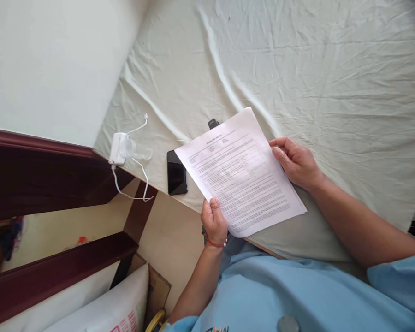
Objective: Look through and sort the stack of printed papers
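A stack of printed sheets point(242, 175) is held tilted above the cloth-covered surface, text side up. My left hand point(214, 221) pinches its lower left edge, with the thumb on top. On the upper right edge, my right hand point(295, 161) grips the sheets between thumb and fingers. The heading on the top page is too small to read surely. Behind the top edge of the sheets, a small black object point(213, 123) pokes out, the rest of it hidden. A black phone point(176, 173) lies flat just left of the sheets.
A white charger or adapter point(118, 148) with a white cable point(145, 177) stands at the surface's left corner. Pale wrinkled cloth point(349, 92) covers the surface. Dark red wooden rails point(55, 276) and a white printed sack point(121, 299) are at lower left.
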The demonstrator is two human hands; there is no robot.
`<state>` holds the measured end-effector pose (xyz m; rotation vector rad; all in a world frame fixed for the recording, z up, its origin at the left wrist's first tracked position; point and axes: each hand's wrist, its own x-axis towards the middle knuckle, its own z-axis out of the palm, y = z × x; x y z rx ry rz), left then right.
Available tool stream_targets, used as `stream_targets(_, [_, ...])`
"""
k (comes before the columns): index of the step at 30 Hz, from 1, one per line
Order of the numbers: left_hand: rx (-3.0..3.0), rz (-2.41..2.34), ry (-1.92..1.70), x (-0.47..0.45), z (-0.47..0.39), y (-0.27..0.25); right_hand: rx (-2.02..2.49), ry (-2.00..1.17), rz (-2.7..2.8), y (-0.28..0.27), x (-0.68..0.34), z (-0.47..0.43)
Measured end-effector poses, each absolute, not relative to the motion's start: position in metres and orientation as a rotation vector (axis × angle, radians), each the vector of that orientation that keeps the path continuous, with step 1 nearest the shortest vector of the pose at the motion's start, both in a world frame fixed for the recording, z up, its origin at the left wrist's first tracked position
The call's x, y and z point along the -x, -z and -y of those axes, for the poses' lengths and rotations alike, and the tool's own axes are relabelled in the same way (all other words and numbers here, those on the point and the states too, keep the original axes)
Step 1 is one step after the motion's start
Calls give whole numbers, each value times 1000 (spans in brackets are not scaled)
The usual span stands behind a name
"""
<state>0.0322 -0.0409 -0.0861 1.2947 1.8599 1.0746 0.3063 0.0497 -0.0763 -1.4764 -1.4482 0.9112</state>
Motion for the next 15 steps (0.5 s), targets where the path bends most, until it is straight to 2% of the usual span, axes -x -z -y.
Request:
stream_targets(6, [-1289,-1854,-1128,-32,41,89,1449,-906,1744,74,-300,-47])
stream_targets(15, [-1140,-1927,-1320,-33,40,93,1428,-923,1775,75,-299,-48])
